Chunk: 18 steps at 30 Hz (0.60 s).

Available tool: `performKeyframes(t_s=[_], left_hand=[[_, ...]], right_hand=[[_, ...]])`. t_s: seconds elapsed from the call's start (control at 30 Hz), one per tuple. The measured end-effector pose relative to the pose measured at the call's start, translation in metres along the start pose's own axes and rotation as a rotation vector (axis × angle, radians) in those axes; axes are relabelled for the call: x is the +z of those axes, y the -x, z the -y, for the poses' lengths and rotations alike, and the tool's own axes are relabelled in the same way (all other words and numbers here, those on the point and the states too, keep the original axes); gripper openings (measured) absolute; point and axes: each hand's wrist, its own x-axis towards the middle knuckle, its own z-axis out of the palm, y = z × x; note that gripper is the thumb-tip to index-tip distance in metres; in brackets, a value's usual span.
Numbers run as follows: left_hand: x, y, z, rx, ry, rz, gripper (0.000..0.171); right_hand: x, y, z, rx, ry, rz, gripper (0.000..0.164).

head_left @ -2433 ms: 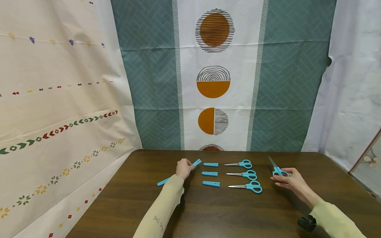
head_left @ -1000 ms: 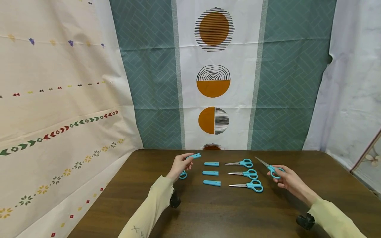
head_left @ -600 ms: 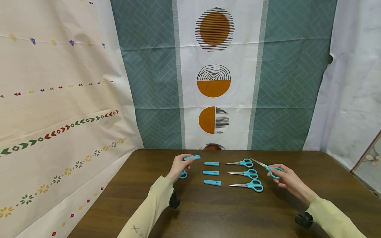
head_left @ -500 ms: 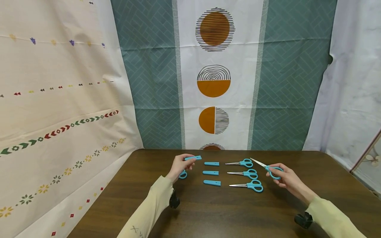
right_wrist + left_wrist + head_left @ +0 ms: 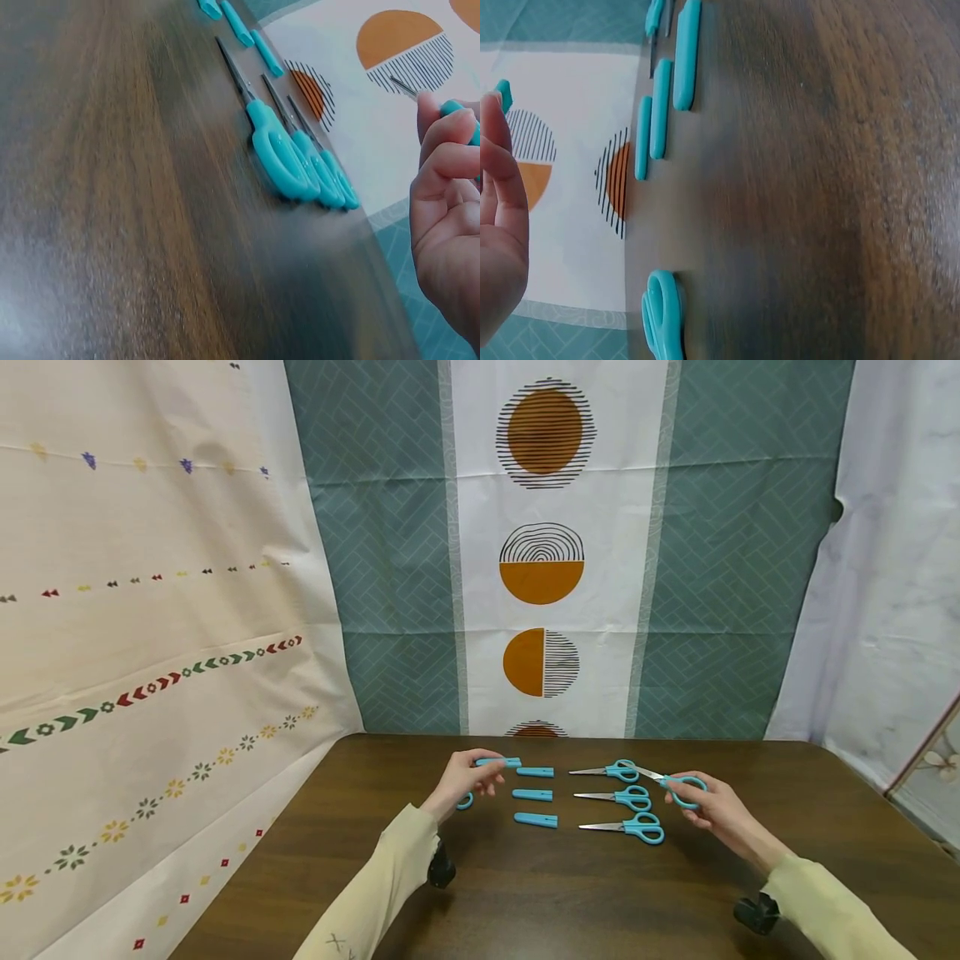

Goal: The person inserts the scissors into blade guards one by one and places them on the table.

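My left hand (image 5: 467, 778) pinches a light-blue blade cover (image 5: 512, 762) between thumb and fingers, raised above the table. In my right hand (image 5: 714, 806) is a pair of scissors (image 5: 686, 792), gripped by its blue handles, its bare blades pointing left and away. Three more blade covers (image 5: 534, 795) lie in a column to the right of my left hand. Beside them lie three uncovered scissors (image 5: 621, 797), blades toward the covers. Another pair of scissors (image 5: 664, 315) lies under my left hand, mostly hidden in the head view.
The brown wooden table (image 5: 525, 893) reaches to a hanging cloth (image 5: 555, 610) with orange and black circles at the back. A cream patterned cloth (image 5: 150, 677) hangs on the left, a pale one (image 5: 892, 610) on the right.
My left hand has lifted the blade cover off the table and swung it level, moving slightly right. My right hand has carried the scissors left and tipped the blades toward the left hand.
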Motion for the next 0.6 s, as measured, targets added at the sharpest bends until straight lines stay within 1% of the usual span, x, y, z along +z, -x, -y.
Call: performKeyframes(t_s=[0.07,0.13,0.2,0.33,0.4,0.5,0.6], left_hand=[[0.001,0.0,-0.002,0.005,0.007,0.036,0.029],[0.001,0.001,-0.002,0.016,0.016,0.058,0.028],[0.003,0.001,-0.003,0.025,0.028,0.064,0.027],[0.007,0.002,-0.004,0.04,0.055,0.061,0.027],[0.009,0.002,-0.005,0.061,0.061,0.071,0.027],[0.012,0.002,-0.006,0.11,0.063,0.096,0.027],[0.014,0.002,-0.006,0.144,0.075,0.123,0.026]], right_hand=[[0.001,-0.001,0.0,-0.02,-0.014,0.009,0.023],[0.003,-0.002,0.0,-0.031,-0.018,0.017,0.023],[0.005,-0.002,0.001,-0.028,-0.012,0.022,0.024],[0.009,-0.003,0.005,0.007,-0.003,0.03,0.031],[0.012,-0.003,0.008,0.025,-0.004,0.033,0.033],[0.017,-0.004,0.011,0.042,-0.008,0.051,0.036],[0.022,-0.005,0.013,0.06,-0.021,0.069,0.035]])
